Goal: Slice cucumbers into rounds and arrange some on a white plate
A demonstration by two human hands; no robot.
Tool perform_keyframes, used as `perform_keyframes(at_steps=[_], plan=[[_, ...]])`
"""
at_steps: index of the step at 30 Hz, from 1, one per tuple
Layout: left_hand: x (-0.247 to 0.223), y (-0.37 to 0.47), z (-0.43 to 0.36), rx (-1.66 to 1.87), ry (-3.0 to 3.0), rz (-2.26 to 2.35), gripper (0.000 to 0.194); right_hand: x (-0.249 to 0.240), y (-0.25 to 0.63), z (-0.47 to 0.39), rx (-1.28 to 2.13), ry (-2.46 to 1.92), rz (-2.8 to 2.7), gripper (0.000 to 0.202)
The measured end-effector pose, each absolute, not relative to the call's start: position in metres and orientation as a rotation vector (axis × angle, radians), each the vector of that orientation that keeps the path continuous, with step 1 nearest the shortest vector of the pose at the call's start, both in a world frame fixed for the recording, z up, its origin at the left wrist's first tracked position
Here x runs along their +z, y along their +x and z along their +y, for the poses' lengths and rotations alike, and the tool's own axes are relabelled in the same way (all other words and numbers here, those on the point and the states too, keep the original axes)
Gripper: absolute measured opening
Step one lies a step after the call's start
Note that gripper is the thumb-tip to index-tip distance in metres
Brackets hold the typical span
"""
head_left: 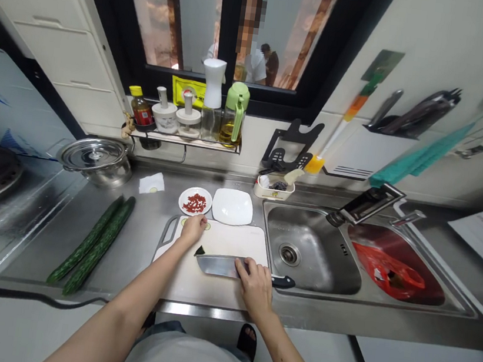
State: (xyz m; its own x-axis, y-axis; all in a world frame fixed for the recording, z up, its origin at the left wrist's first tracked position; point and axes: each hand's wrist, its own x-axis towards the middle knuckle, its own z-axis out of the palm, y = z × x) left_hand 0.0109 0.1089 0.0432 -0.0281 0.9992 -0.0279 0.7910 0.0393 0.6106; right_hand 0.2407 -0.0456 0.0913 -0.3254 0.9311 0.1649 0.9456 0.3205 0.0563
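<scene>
My right hand (256,287) is closed around the rear of a kitchen knife (217,265), its fingers over the blade. The knife's black handle sticks out past the hand toward the sink, and the blade points left over the white cutting board (218,293). A small dark green piece (200,251) is beside the blade tip. At the board's top left, my left hand (193,229) is closed with its fingertips at a thin green-rimmed slice (207,226); whether it grips the slice is too small to tell. Another such slice (183,221) lies left of that hand.
Behind the board stand a plate of red bits (183,200) and a white plate (233,206). Two long cucumbers (97,245) lie left, near a lidded pot (113,173) and white paper (152,183). A double sink (315,262) adjoins right, with a red bag (385,270).
</scene>
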Motion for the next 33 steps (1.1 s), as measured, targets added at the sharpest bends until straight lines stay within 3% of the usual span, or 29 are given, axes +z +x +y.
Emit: perform_keyframes(at_steps=[14,24,33], plan=[[0.046,0.01,0.108,0.49,2.021,1.861,0.019,0.088,0.241,-0.04,-0.196,-1.758,-2.456,0.043],[0.039,-0.019,0.089,1.146,1.408,1.925,0.029,0.081,0.246,-0.033,-0.101,-1.758,-2.387,0.044],[0.029,-0.016,0.015,1.157,1.653,1.823,0.025,0.09,0.24,-0.026,0.169,-1.813,-2.243,0.037]])
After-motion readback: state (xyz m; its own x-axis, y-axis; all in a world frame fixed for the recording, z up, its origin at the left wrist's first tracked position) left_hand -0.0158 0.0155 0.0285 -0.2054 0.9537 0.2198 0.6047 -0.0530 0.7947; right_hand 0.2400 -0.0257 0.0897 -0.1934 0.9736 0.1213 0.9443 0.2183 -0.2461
